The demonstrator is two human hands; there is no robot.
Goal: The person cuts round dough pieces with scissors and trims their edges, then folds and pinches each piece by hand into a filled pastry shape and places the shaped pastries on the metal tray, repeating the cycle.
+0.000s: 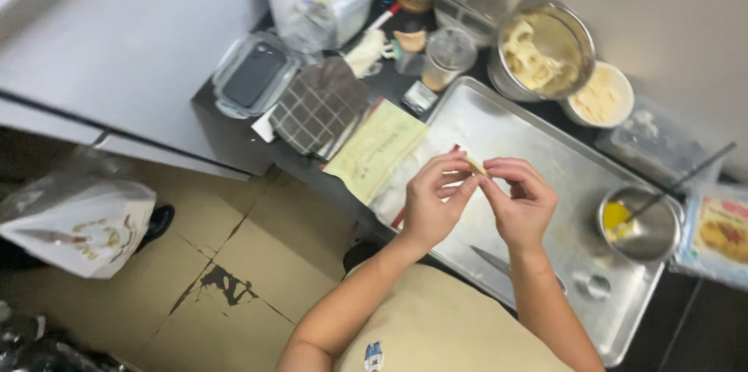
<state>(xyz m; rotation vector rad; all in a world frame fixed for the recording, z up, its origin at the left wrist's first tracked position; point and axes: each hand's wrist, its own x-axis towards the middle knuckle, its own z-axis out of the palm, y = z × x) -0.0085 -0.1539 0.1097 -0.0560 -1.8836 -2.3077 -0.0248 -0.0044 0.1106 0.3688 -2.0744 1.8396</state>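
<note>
Both my hands are up over the metal baking tray (499, 119), pinching a small pale piece of dough (476, 165) between them. My left hand (433, 202) has its fingers curled in, fingertips closed on the near edge of the piece, and my right hand (523, 204) is doing the same from the other side, thumb and first fingers pressed on it. It's tiny and a bit blurry, so I think it's a folded wrapper but can't swear to it. A knife (492, 261) lies on the tray just under my wrists. To the right there's a small steel bowl (653, 233) with yellow egg and a utensil in it. Further back sit a steel pot (545, 49) of pale filling and a yellow paper (378, 146) beside the tray.
</note>
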